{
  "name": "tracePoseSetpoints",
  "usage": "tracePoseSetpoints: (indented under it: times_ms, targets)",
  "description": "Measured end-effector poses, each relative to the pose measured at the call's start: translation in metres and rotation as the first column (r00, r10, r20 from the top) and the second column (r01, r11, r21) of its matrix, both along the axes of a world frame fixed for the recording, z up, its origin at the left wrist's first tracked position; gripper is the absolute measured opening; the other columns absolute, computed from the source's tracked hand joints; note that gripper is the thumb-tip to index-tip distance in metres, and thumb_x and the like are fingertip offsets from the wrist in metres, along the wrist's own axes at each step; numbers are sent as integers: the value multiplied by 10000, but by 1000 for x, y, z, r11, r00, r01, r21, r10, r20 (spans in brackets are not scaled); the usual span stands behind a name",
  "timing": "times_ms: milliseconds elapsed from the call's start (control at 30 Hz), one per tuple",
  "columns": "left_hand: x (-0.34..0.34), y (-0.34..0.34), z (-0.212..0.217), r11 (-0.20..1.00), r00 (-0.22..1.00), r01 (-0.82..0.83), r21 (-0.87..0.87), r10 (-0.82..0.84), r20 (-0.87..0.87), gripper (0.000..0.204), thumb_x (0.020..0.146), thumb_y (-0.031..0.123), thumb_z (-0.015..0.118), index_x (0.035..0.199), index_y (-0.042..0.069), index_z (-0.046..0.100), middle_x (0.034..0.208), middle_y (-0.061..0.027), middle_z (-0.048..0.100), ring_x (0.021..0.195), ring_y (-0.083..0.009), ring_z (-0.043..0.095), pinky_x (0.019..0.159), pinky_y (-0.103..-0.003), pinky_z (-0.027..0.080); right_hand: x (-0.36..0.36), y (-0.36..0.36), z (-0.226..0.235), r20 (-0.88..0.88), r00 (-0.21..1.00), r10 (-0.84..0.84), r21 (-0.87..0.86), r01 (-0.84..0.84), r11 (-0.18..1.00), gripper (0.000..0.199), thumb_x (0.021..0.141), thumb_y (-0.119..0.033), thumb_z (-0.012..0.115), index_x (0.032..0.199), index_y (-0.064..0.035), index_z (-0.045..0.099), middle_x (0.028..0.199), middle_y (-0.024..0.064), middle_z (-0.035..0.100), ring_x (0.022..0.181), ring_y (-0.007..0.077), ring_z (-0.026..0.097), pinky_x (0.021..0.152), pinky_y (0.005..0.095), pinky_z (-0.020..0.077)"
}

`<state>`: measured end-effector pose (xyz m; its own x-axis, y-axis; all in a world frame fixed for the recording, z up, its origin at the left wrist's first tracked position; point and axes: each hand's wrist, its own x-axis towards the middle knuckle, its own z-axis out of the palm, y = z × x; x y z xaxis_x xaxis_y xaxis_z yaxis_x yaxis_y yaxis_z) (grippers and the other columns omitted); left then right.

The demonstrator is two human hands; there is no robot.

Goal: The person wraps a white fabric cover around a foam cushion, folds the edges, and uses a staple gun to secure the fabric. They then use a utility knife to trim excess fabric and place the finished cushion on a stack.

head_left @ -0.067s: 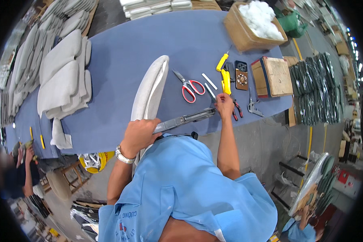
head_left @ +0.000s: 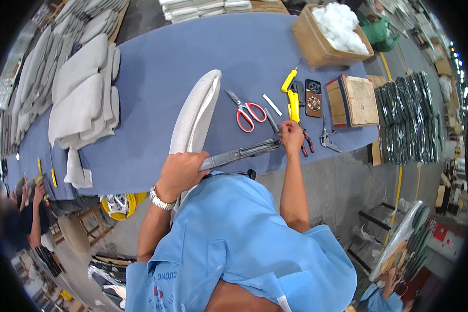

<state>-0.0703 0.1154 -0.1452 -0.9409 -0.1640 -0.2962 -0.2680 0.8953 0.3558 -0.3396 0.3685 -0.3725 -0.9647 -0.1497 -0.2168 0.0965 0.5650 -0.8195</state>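
Observation:
My left hand (head_left: 182,171), with a metal watch on the wrist, wraps round the handle of a long grey metal tool (head_left: 239,154) that looks like a plier stapler. Its slotted dark end points right, close to my right hand (head_left: 291,135). The fingers of my right hand are pinched together on a thin grey strip (head_left: 271,120) that sticks out to the upper left. Beneath my left hand lies a long padded light-grey fabric piece (head_left: 195,112), its folded edge facing right. Red-handled scissors (head_left: 247,113) and a short white strip (head_left: 272,105) lie on the table beyond.
Around the blue table (head_left: 151,57) stand a yellow cutter (head_left: 293,106), red-handled pliers (head_left: 308,141), a phone (head_left: 313,99), a caliper-like metal tool (head_left: 327,139), a wooden box (head_left: 356,101) and a carton of white stuffing (head_left: 327,49). Grey fabric pieces (head_left: 80,99) are piled left. Another person's hand (head_left: 38,192) works far left.
The strip at my right fingers has turned from bright to dark, apparently tilted. Both hands keep nearly the same places, and the whole view has shifted slightly.

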Motion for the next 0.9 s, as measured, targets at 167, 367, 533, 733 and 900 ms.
tracePoseSetpoints:
  times_ms: [167,367,533,733,900]
  targets:
    - [-4,-1,-8,999,996,45,-18,-46,-70,343,802,300,838,1056,113,702,782,-82,727,754,-308,732,618,-427,545,-14,-2,-1,-151,959,239,295,-187,937,352,853,-287,817,1105,-59,726,923,128,768,848,276,756,772,409,576]
    - [-1,2,-3,999,996,45,20,-44,-81,325,812,279,825,1061,112,700,897,-63,748,812,-301,740,648,-436,555,-11,-9,-6,-137,880,455,511,-331,793,391,793,-326,855,1031,-48,720,925,118,762,881,317,731,801,428,564]
    - [0,2,-2,999,998,31,34,-29,-55,329,818,292,816,1078,122,708,923,-54,757,813,-300,738,656,-432,559,-10,-6,0,-139,921,365,446,-271,853,286,843,-266,789,1005,-50,695,898,163,740,889,351,726,813,457,556]
    - [1,0,-9,998,996,62,32,-60,-59,364,818,247,808,1132,91,710,903,-80,761,769,-294,748,621,-430,565,3,3,47,0,973,231,235,-224,946,411,860,-358,829,1105,-57,691,773,144,745,659,292,736,640,403,553]
    - [-3,0,-8,999,999,37,37,-37,-20,379,819,307,820,1138,133,713,941,-59,765,829,-296,745,671,-417,565,-1,36,77,-81,967,241,325,-203,924,320,890,-284,827,1053,-36,708,722,95,728,586,168,692,536,315,514]
